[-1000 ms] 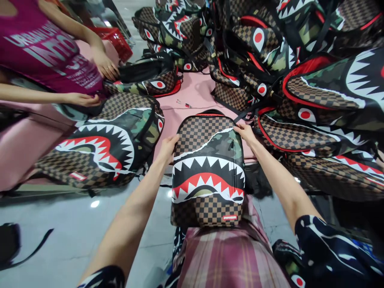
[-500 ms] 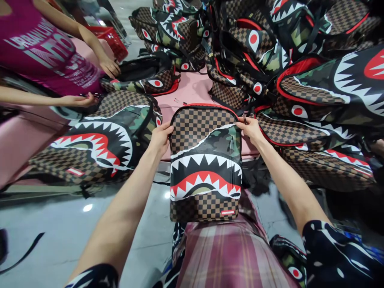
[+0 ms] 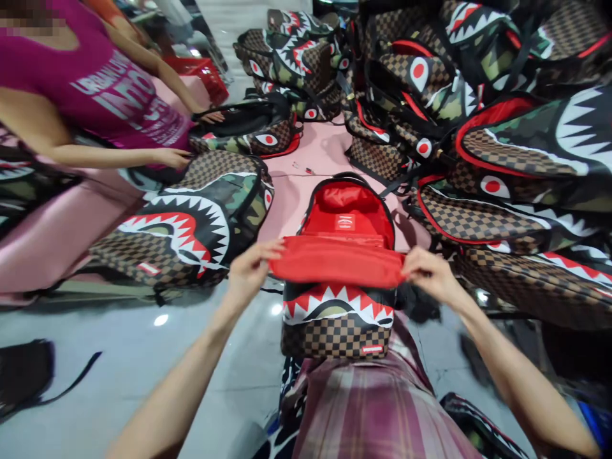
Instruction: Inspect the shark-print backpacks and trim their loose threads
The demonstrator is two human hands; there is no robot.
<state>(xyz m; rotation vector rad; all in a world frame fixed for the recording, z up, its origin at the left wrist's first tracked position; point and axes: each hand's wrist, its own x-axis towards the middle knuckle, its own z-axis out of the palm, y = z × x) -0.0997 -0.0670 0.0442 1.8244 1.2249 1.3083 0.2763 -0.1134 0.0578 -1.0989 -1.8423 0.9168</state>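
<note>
In front of me at the table's edge stands a checkered backpack [image 3: 339, 335] with a shark-mouth print, its top gaping. The front panel is folded down toward me, baring red lining [image 3: 335, 261] and a small label inside the back. My left hand [image 3: 251, 268] pinches the left edge of the folded panel. Closed on the panel's right edge is my right hand [image 3: 428, 271]. Whether the right hand also holds something small is unclear. The lower front of the bag, with teeth print and a small red tag, rests near my plaid-covered lap.
Another shark-print backpack [image 3: 186, 223] lies to the left on the pink table [image 3: 320, 143]. Several more are piled at the right [image 3: 507, 223] and back. A co-worker in a magenta top [image 3: 119, 95] handles an open bag. Small items lie mid-table.
The backpack's front panel has been folded down toward me, exposing the red lining. Both hands moved lower and farther apart with it. The co-worker's near hand shifted, and my view turned slightly.
</note>
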